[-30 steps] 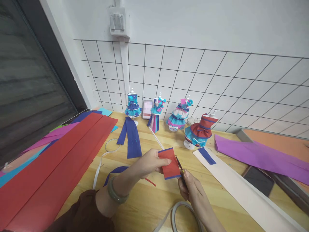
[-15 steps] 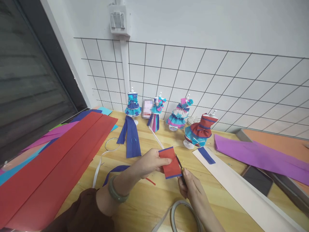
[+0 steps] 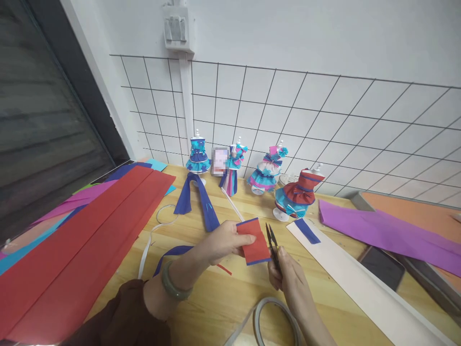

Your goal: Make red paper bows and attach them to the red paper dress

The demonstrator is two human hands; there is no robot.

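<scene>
My left hand [image 3: 226, 241] pinches a small red paper piece [image 3: 255, 249] with blue strips along its top and bottom edges, thumb on its face. In my right hand [image 3: 288, 271] is a pair of small dark thread snips [image 3: 272, 240], its blades slightly apart and pointing up. A narrow gap separates the blades from the paper's right edge. Beneath my left hand lie a thin red paper sliver [image 3: 224, 269] and a blue paper strip [image 3: 176, 251]. A roll of double-sided tape [image 3: 258, 322] rests on the table by my right wrist.
Several miniature dress forms in paper dresses, including a red and blue one [image 3: 300, 192], stand along the wall grid. Large red paper sheets [image 3: 90, 250] cover the left side. A pale paper strip [image 3: 345, 274], a purple sheet [image 3: 382, 235] and a phone [image 3: 383, 266] lie right.
The snips have moved off the paper's right edge, slightly to the right, and their blades now show apart. The blue paper strip behind my left hand has shifted shape. My left hand stays nearly still.
</scene>
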